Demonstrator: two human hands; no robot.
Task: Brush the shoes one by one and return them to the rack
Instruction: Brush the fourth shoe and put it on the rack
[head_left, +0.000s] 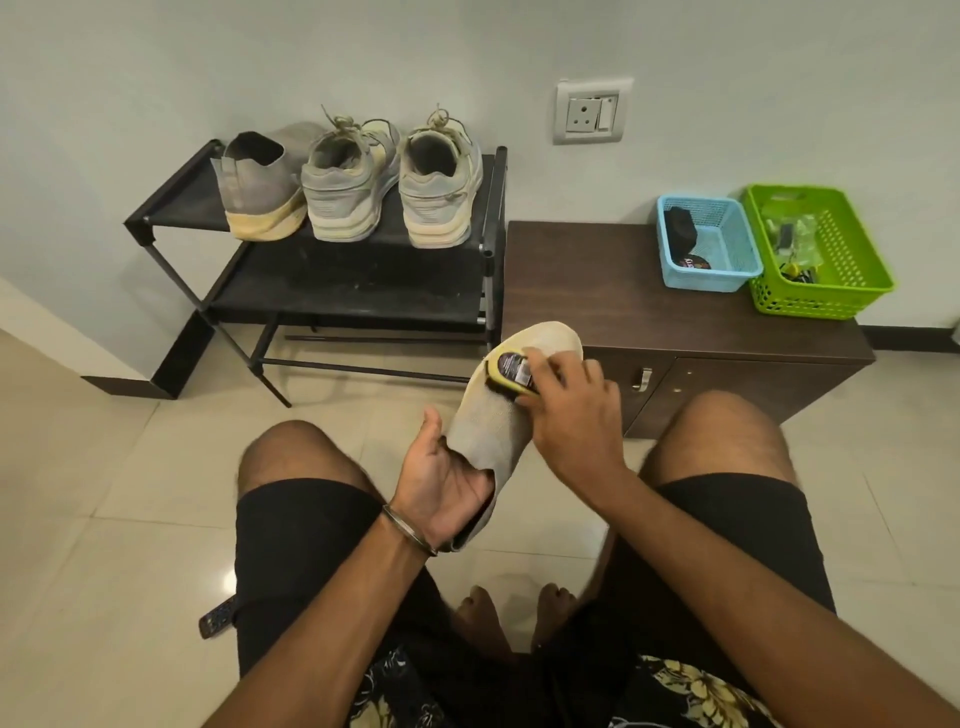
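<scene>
- Shoe (493, 415), a grey knit slip-on, is held between the knees, long axis running from heel near the body to toe pointing up and away toward the cabinet (675, 322).
- Left hand (441, 483) cups the heel end, fingers tucked into the opening.
- Right hand (571, 410) grips a yellow brush (511, 371) pressed on the toe area (the nearer hand for strokes).
- Its likely mate stands on the rack (311, 291), ahead and left, beside two laced sneakers (395, 182).
</scene>
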